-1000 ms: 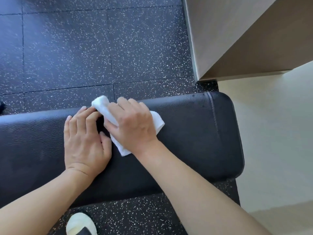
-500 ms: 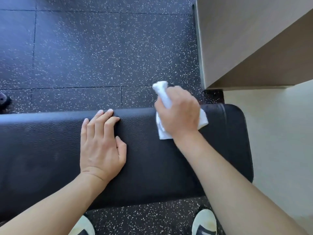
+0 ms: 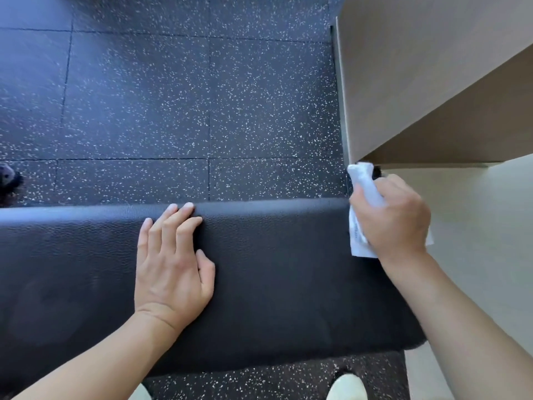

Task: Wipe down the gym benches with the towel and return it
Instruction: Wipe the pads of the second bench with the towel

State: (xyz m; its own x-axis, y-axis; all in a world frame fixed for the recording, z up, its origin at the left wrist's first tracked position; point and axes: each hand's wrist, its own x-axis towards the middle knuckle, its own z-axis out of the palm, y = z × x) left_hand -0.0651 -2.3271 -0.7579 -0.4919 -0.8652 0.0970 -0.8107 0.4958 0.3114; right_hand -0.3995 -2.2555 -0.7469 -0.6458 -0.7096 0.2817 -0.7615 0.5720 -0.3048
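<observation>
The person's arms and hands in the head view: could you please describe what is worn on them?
Nothing is worn that shows. The left hand and the right hand are bare, without gloves, rings or a watch in view, and both forearms are uncovered to the frame's edge, with no sleeves visible.

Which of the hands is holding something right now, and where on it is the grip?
The right hand grips the bunched white cloth towel around its middle. The left hand holds nothing; it rests flat on the black padded bench.
</observation>
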